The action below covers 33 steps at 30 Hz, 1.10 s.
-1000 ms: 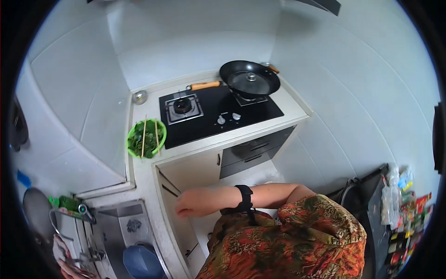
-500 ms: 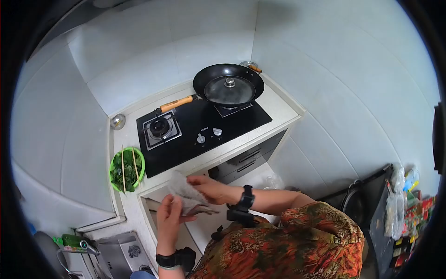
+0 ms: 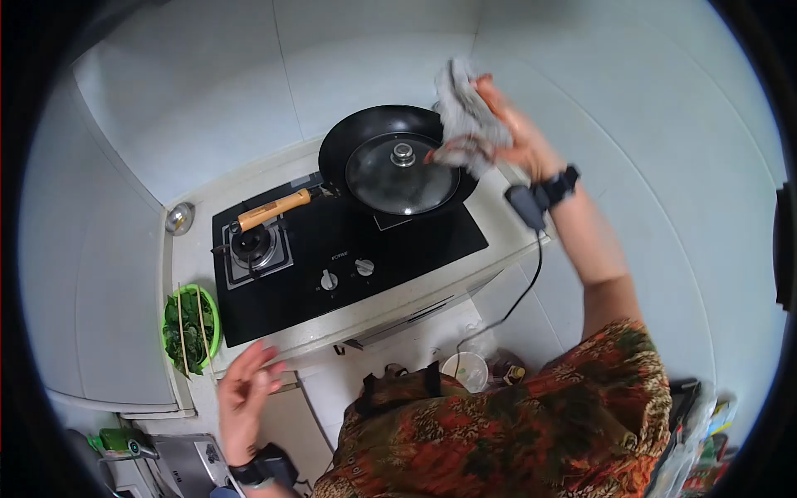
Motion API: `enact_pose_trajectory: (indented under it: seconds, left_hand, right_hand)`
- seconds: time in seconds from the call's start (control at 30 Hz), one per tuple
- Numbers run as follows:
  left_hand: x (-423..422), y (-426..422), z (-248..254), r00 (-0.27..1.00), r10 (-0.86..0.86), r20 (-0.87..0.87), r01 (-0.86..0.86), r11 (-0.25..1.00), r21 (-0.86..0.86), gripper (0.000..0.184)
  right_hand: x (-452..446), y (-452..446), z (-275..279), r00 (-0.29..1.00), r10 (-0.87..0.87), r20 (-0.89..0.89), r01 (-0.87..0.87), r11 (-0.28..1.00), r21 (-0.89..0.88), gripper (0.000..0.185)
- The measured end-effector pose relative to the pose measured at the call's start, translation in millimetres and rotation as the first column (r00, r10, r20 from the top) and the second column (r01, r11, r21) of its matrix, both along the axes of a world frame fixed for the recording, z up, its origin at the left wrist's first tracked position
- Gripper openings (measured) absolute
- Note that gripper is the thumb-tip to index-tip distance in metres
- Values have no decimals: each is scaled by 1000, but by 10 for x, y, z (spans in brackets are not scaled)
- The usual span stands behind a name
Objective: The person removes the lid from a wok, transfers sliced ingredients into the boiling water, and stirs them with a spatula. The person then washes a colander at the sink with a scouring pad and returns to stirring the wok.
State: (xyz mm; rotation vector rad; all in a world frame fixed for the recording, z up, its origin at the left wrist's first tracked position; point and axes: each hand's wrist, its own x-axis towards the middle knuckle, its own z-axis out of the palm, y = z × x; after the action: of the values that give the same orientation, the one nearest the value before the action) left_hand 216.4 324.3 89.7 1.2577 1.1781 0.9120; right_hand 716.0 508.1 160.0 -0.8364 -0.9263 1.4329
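Cloth (image 3: 466, 120): moved, from your L hand (image 3: 242, 398) up to wok (image 3: 339, 149) R rim; reach done, contact unclear.
R hand (image 3: 516, 137): clamped on cloth.
L hand: fingers apart, holding nil.
Glass lid (image 3: 386, 184): on wok.
Greens (image 3: 191, 328): untouched, in bowl (image 3: 216, 319).

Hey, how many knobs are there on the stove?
2: the left knob and the right knob, side by side near the front edge of the black stove. The pan covers part of the stove, but I see no others.
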Motion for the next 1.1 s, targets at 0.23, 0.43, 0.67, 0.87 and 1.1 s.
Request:
enact_pose_trajectory:
  seconds: [0.23, 0.43, 0.67, 0.87, 1.1]
  left_hand:
    - [-751, -359, -115, 808, 581, -99, -584, 812, 3, 52]
    - [-1105, -807, -209, 733, 679, -33, -680, 733, -21, 50]
    - [-912, -1028, -51, 593, 798, -109, -799, 600, 37, 33]
    - [-1454, -1270, -529, 564, 498, -658, -460, 852, 250, 44]
    - [-1260, -851, -345, 709, 703, -55, -704, 702, -104, 47]
  right_hand:
    - [152, 1371, 291, 575, 195, 794, -162, 979, -124, 30]
    - [-94, 2219, -1011, 180, 307, 935, -317, 918, -240, 53]
    - [-189, 2029, -1318, -526, -8, 850, -488, 822, -294, 75]
    - [-204, 1933, -1232, -352, 96, 931, -436, 863, -254, 66]
    - [-138, 1892, -1118, -272, 48, 961, -402, 902, -159, 62]
